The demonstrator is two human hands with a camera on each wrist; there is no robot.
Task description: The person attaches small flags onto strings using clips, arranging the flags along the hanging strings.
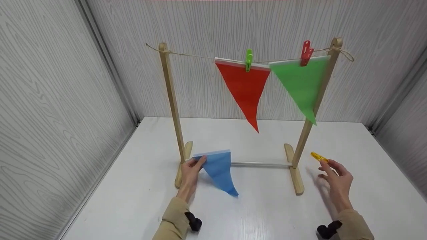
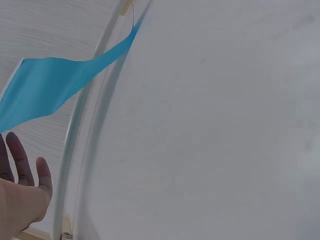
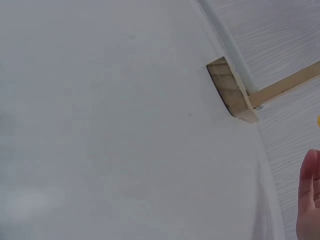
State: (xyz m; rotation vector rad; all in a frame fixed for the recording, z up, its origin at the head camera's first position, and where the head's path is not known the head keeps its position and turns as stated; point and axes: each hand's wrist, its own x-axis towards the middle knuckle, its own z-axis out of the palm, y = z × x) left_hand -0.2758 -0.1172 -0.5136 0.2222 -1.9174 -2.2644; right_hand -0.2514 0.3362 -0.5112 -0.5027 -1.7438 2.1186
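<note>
My left hand (image 1: 190, 172) pinches a blue triangular pennant (image 1: 218, 170) by the left end of its pale top strip, in front of the stand's left foot. The pennant's tip hangs to the right; in the left wrist view the blue cloth (image 2: 55, 85) stretches out beyond my fingers. On the right, my right hand (image 1: 337, 180) holds a yellow clothespin (image 1: 319, 157) between thumb and fingers, beside the stand's right foot. Only the edge of that hand (image 3: 309, 190) shows in the right wrist view.
A wooden stand (image 1: 172, 96) carries a string (image 1: 193, 55) between its posts. A green clothespin (image 1: 249, 60) clips a red pennant (image 1: 245, 90) to it, and a red clothespin (image 1: 306, 55) a green pennant (image 1: 302, 83). A pale crossbar (image 1: 262, 164) joins the feet low down.
</note>
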